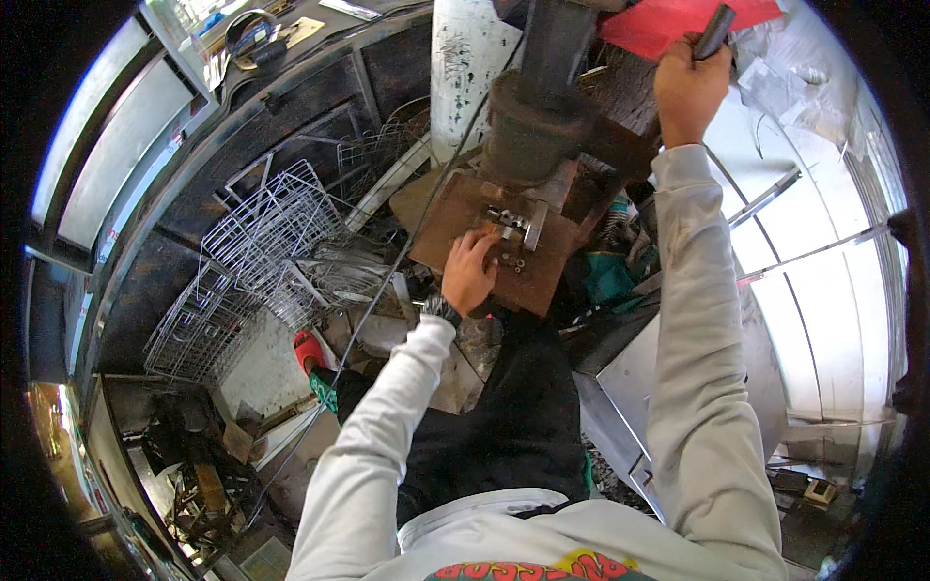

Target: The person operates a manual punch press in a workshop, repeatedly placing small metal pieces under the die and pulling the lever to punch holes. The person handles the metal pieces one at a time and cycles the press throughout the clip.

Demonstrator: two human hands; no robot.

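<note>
My right hand is raised at the upper right, its fingers wrapped round a dark metal lever handle. In the middle stands a press-like machine with a thick dark column and a rusty square metal plate at its foot. Over that plate reaches my left hand, fingers stretched out and somewhat apart, the tips at a small metal fixture. Several small metal pieces lie beside the fingers. Whether the fingertips touch a piece is too small to tell.
Wire racks are heaped at the left. A thin cable runs slantwise past my left forearm. Behind my right hand is a red sheet. Large white panels stand at the right; scrap metal lies at the lower left.
</note>
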